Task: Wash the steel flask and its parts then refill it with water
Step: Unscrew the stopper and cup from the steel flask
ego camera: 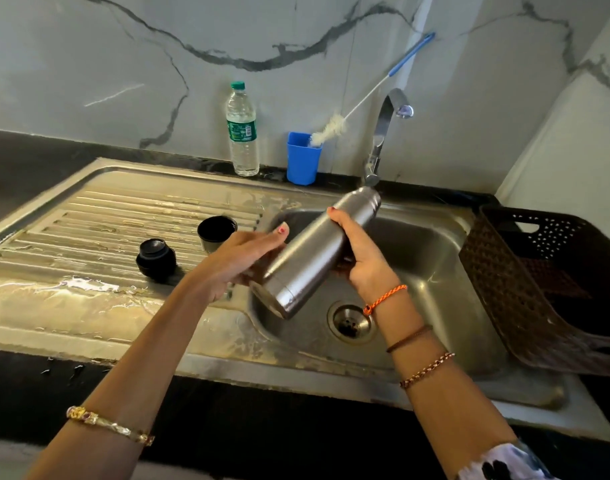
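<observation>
The steel flask [314,251] is tilted over the sink basin [431,258], its mouth up right under the tap spout [371,178] and its base low toward me. My left hand [241,261] holds the lower body of the flask from the left. My right hand [357,251] grips its middle from the right. The flask's black stopper [156,259] and its dark cup lid [216,232] stand on the wet ribbed drainboard [99,216] to the left. No running water is visible.
A blue cup [302,158] with a long bottle brush [331,128] stands behind the sink, next to a plastic water bottle [242,133]. A brown plastic basket [553,282] sits on the sink's right edge. The drain [352,322] lies below the flask.
</observation>
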